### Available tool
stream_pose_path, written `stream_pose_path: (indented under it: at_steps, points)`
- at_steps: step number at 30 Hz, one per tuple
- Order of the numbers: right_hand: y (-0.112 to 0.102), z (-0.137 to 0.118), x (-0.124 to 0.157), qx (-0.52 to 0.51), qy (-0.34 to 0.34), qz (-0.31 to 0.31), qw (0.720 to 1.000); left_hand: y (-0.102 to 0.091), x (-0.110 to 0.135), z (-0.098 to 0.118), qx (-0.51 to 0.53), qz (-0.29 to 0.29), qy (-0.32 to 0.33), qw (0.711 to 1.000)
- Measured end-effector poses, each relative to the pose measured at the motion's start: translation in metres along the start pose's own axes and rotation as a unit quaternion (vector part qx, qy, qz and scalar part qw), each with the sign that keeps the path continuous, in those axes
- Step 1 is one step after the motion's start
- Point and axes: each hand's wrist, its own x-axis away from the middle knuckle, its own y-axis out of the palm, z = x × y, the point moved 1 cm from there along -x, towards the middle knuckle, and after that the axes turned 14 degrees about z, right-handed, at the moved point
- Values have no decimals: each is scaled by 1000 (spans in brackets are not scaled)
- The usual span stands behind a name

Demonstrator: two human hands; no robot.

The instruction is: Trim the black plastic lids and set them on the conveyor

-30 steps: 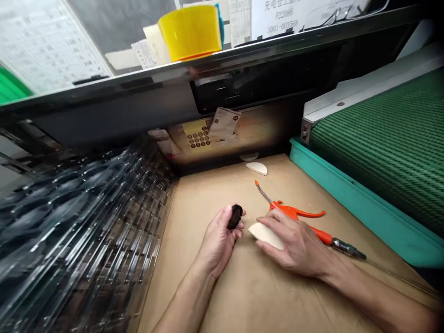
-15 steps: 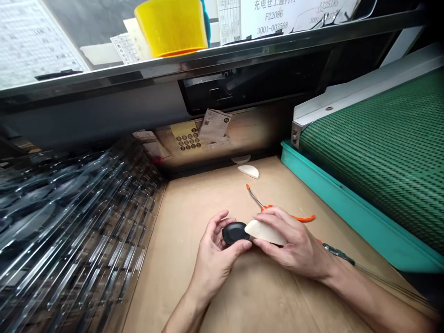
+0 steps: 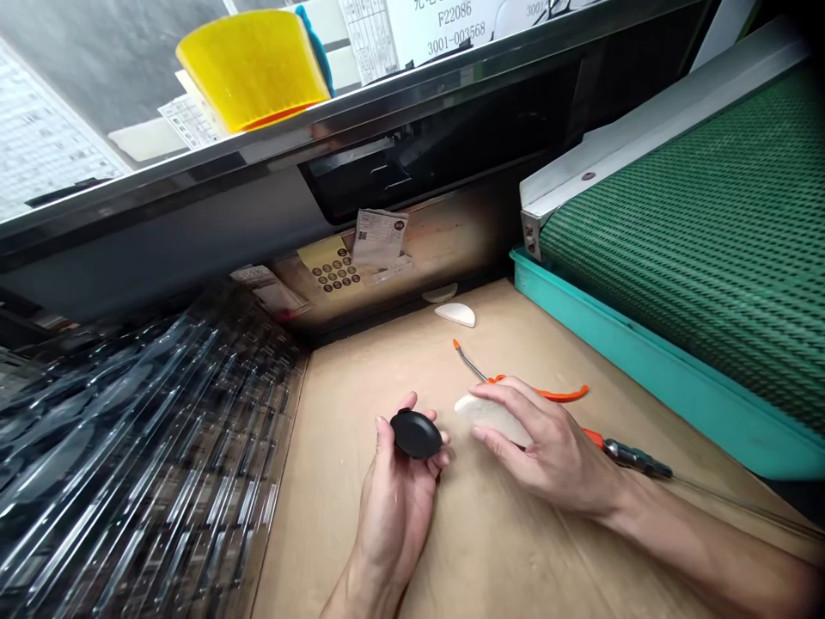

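My left hand [image 3: 403, 490], palm up, grips a small black oval plastic part [image 3: 418, 434] between thumb and fingers. A little to its right, my right hand [image 3: 547, 438] is closed round a cream-white, half-moon felt pad [image 3: 493, 419], its rounded tip pointing left. The pad and the black part are apart. Beyond my right hand lies an orange-handled air blow gun [image 3: 560, 394], its thin metal nozzle tipped in orange; the hand covers part of it. Another white half-moon pad [image 3: 455, 315] rests farther back on the brown work surface [image 3: 348, 387].
Stacked clear plastic trays [image 3: 174, 464] fill the left side. At right, a green conveyor belt [image 3: 696, 206] runs above a teal tray [image 3: 619, 344]. A yellow tub [image 3: 254, 69] stands on the shelf above. A hose [image 3: 722, 494] passes behind my right forearm.
The black part has come away from the white pad and is tilted in my left hand, which has turned palm up and moved left. The camera view has also shifted.
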Motion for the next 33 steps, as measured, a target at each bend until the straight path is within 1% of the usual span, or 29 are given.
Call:
stream_pose_path:
  at_steps: [2,7,9,11,14,16,17,20,21,22,23,26,27,31,33]
  points:
    - [0,-2,1,-9,-2,-13,1000,0,1,-1,-1,-9,-23,1000]
    - [2,-8,3,-44,-40,-50,997,-3,3,-6,-35,-14,-62,997]
    - [3,-9,3,-71,-56,-68,994,-3,3,-7,-49,-28,-72,996]
    - [4,-9,3,-84,-69,-81,991,-3,3,-9,-59,-47,-76,994]
    - [6,-11,4,-67,-60,-78,993,-3,2,-11,-86,-53,-64,993]
    - [8,-15,6,-59,-51,-75,994,-3,2,-11,-107,-39,-39,993]
    - [9,-18,7,-61,-48,-79,994,-3,2,-12,-117,-19,-22,993]
    - [13,-24,12,-85,-45,-108,989,-5,1,-11,-147,69,27,986]
    - [14,-24,13,-90,-47,-114,988,-5,1,-11,-153,90,36,983]
    - [15,-23,14,-89,-51,-115,988,-5,1,-11,-157,98,42,982]
    - [15,-22,14,-81,-56,-110,989,-5,1,-12,-158,94,44,982]
    - [13,-17,12,-38,-64,-79,994,-4,1,-13,-152,50,42,986]
    - [12,-17,11,-32,-61,-76,995,-4,0,-13,-149,47,41,987]
    - [12,-19,12,-77,-34,-120,989,-7,0,-14,-153,91,45,983]
    - [13,-19,12,-78,-31,-120,989,-6,0,-14,-155,92,50,982]
